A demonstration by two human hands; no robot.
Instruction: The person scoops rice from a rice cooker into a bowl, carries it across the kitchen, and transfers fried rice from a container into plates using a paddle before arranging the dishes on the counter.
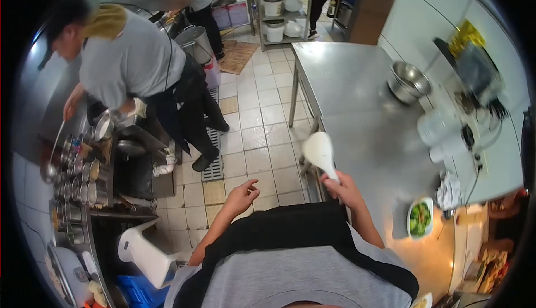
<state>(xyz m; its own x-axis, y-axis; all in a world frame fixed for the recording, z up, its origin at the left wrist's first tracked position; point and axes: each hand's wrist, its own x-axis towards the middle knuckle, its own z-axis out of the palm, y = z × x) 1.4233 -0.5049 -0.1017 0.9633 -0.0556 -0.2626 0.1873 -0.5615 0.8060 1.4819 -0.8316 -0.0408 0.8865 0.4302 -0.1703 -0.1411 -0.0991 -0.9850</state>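
Observation:
My right hand (345, 189) grips the handle of a white rice paddle (319, 150), its broad rounded head pointing up and away from me, beside the near-left edge of the steel table (363, 124). My left hand (241, 198) is held out over the tiled floor with nothing in it, fingers apart and slightly bent. On the table to the right of my right hand, a white dish (410, 227) holds green vegetables (420, 217). Farther along stand stacked metal bowls (410, 82).
At left, a co-worker (134, 57) leans over the stove side with a ladle (49, 171) near several metal canisters (95, 191). A white stool (145, 252) and blue crate (137, 291) are at lower left. A plastic jug (438, 128) stands by the right wall.

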